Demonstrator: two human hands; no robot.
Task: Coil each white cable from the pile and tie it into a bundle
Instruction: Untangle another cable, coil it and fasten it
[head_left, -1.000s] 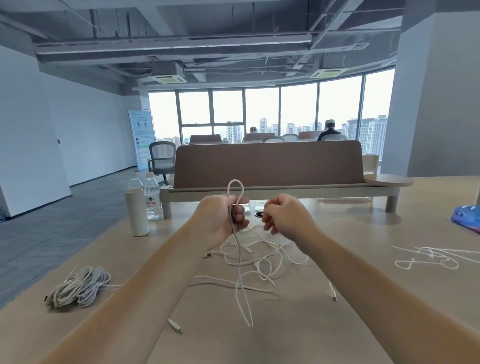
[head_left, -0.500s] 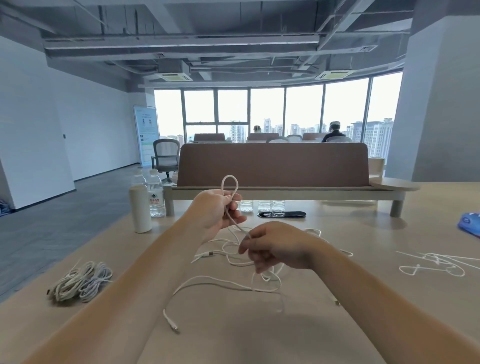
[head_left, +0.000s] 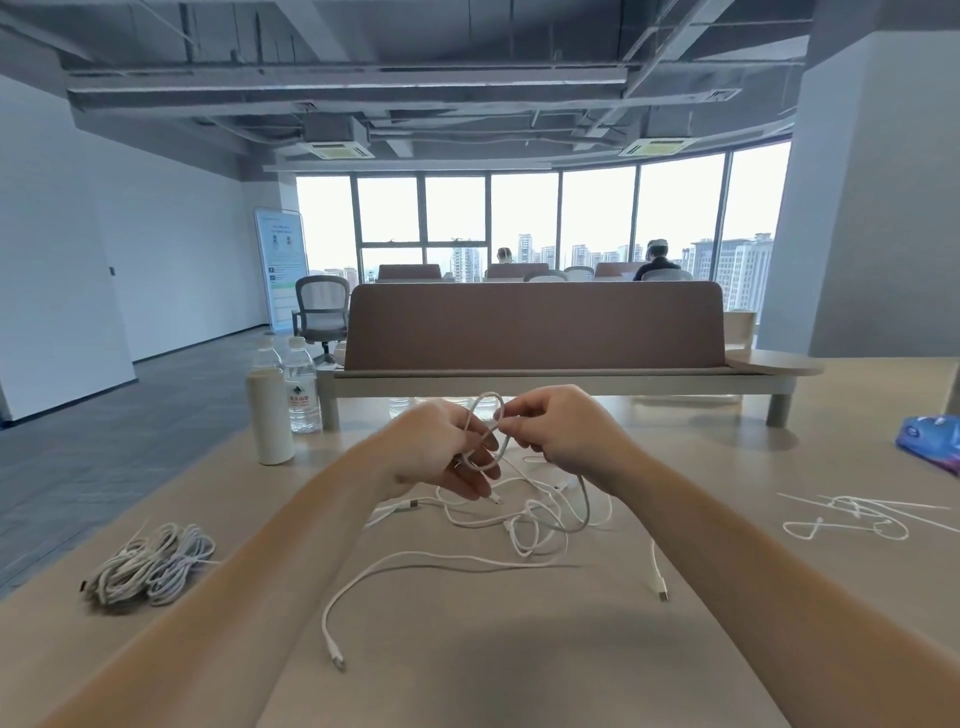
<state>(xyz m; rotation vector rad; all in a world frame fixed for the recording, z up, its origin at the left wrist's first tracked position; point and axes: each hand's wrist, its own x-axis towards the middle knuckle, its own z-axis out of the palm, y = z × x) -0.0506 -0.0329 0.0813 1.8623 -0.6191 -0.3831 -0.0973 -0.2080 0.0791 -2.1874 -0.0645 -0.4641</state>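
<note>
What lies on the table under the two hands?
A tangle of loose white cables lies on the table. The left hand and right hand, holding a cable loop, cover its far part.

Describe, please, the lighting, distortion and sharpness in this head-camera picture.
Head view: the windows are blown out white, backlighting the room; head view, wide-angle distortion tilts the column and stretches the forearms; head view, left hand, right hand and white cable loop look sharp, table shadows soft.

A person's left hand (head_left: 441, 452) and right hand (head_left: 561, 431) are pinching a small loop of white cable (head_left: 485, 431) above a table (head_left: 493, 649), its slack trailing into a loose pile (head_left: 535, 514), while coiled bundles (head_left: 150, 569) are lying far left.
</note>
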